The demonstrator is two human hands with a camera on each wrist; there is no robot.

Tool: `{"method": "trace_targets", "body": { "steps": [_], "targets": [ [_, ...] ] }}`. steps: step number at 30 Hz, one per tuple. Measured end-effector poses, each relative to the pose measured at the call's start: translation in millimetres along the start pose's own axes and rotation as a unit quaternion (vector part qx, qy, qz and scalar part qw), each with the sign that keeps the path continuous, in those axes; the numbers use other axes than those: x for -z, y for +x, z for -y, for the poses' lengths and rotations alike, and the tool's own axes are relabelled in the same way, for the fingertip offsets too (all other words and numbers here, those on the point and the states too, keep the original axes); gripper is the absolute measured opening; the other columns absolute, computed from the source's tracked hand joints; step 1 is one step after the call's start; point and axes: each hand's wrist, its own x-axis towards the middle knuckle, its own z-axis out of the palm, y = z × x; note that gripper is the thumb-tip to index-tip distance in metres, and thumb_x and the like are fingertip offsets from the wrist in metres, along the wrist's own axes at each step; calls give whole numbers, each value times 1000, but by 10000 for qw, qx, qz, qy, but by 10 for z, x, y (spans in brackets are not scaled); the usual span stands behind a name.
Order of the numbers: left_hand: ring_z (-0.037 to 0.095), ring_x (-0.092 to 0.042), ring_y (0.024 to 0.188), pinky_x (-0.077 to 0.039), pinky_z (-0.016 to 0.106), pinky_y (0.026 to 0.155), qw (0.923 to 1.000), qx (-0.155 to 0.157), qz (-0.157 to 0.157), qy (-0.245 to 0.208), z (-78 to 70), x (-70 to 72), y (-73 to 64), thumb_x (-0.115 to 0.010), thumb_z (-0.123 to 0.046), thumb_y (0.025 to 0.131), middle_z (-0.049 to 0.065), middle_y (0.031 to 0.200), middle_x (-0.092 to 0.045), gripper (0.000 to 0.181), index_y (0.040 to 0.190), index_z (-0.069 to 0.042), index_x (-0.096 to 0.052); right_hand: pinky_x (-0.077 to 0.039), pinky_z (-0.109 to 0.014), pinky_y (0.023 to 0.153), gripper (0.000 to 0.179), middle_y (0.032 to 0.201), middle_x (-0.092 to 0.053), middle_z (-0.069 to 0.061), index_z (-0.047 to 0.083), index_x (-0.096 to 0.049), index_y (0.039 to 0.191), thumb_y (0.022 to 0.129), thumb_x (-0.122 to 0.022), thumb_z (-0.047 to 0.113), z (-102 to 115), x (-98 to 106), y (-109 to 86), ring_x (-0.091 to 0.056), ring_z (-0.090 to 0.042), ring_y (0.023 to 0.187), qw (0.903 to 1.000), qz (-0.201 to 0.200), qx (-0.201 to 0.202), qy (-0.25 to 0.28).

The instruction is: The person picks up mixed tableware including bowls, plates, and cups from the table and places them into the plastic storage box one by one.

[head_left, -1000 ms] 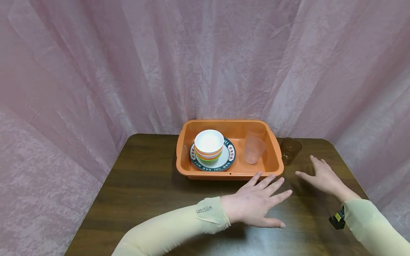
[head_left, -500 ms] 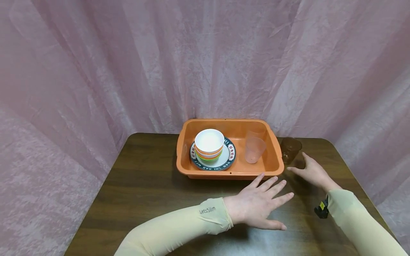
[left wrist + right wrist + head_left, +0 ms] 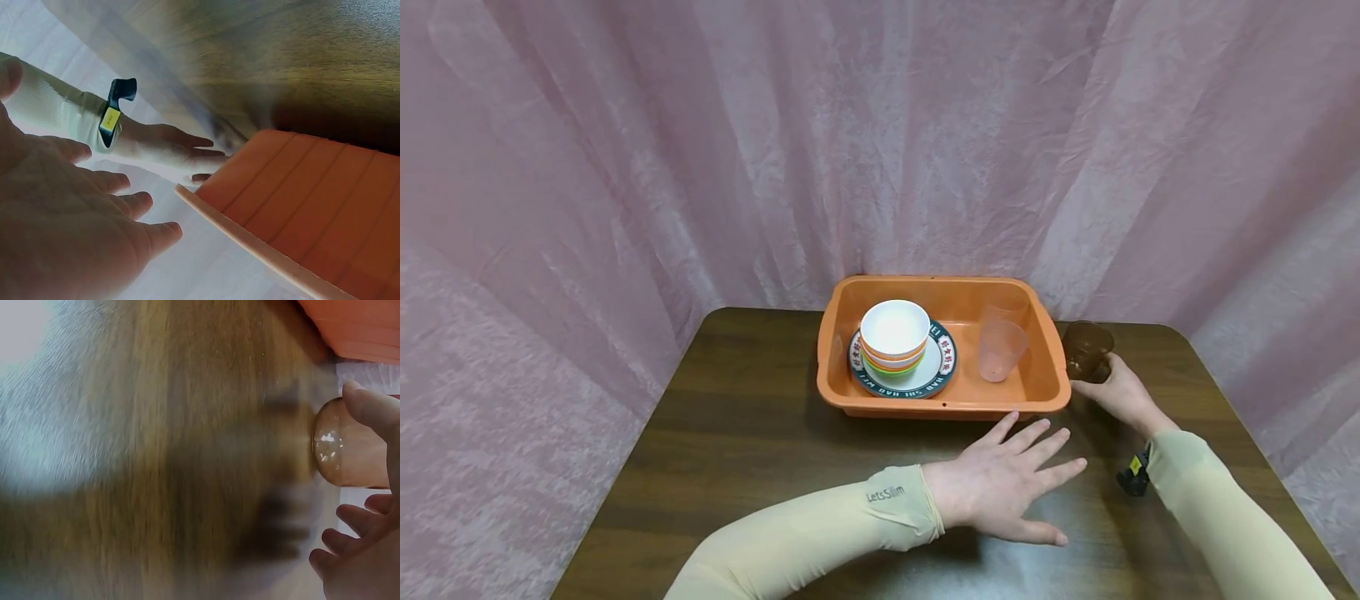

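Note:
My right hand (image 3: 1127, 396) is around the near side of a brown see-through cup (image 3: 1086, 340) that stands right of the orange tub (image 3: 1056, 379). In the right wrist view, the thumb (image 3: 372, 409) overlaps one side of the cup (image 3: 359, 450). The bent fingertips (image 3: 340, 540) on the other side show a gap from it. My left hand (image 3: 1000, 483) is spread over the table in front of the tub, holding nothing. Its fingertips reach close to the tub's front rim. In the left wrist view, the left palm (image 3: 69, 212) faces the tub wall (image 3: 312, 212).
Within the tub, a stack of bowls (image 3: 895, 329) sits on a green-rimmed plate (image 3: 943, 375). A translucent cup (image 3: 1002, 354) stands to their right, with another clear rim just behind it. The brown wooden table (image 3: 722, 450) backs onto a pink curtain (image 3: 887, 150).
My right hand has moved left and away from me, from bare table to around the brown cup. The left hand stays nearly in place. The view has shifted slightly.

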Motion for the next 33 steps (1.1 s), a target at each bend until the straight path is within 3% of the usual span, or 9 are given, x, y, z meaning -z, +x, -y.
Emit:
{"method": "trace_targets", "body": {
  "steps": [5, 13, 21, 28, 33],
  "targets": [
    [17, 5, 156, -1, 46, 124, 10000, -13, 46, 42, -8, -13, 2, -28, -86, 91, -8, 171, -2, 87, 163, -44, -4, -35, -69, 106, 112, 145, -36, -41, -16, -12, 154, 91, -74, 52, -1, -31, 36, -39, -55, 133, 9996, -157, -12, 255],
    [16, 8, 156, 0, 45, 124, 9999, -42, 158, -7, -13, -22, 17, -28, -86, 91, -8, 171, 0, 87, 163, -45, -2, -39, -66, 104, 107, 143, -35, -42, -17, -10, 154, 94, -73, 45, 32, -68, 69, -41, -55, 128, 9989, -269, -39, 386],
    [16, 7, 156, 1, 45, 124, 9998, -28, 178, 45, -21, -33, 19, -27, -87, 90, -8, 171, 1, 88, 163, -44, -2, -46, -52, 94, 91, 130, -46, -35, -18, -23, 149, 95, -73, 36, 35, -123, 106, -50, -45, 113, 9970, -555, -13, 532],
    [16, 7, 156, 1, 45, 124, 9998, -4, 172, 73, -26, -39, 10, -26, -87, 90, -9, 171, 0, 88, 163, -44, -2, -47, -38, 82, 78, 124, -51, -30, -15, -36, 141, 94, -74, 34, 33, -152, 109, -53, -39, 107, 9954, -770, -15, 568],
    [16, 8, 156, 1, 45, 124, 9998, -11, 174, 7, -16, -43, 12, -26, -87, 90, -9, 171, 1, 88, 163, -44, -2, -45, -37, 82, 76, 123, -52, -27, -11, -40, 138, 94, -74, 41, 36, -143, 70, -52, -36, 106, 9951, -826, -44, 544]
  ]
}}
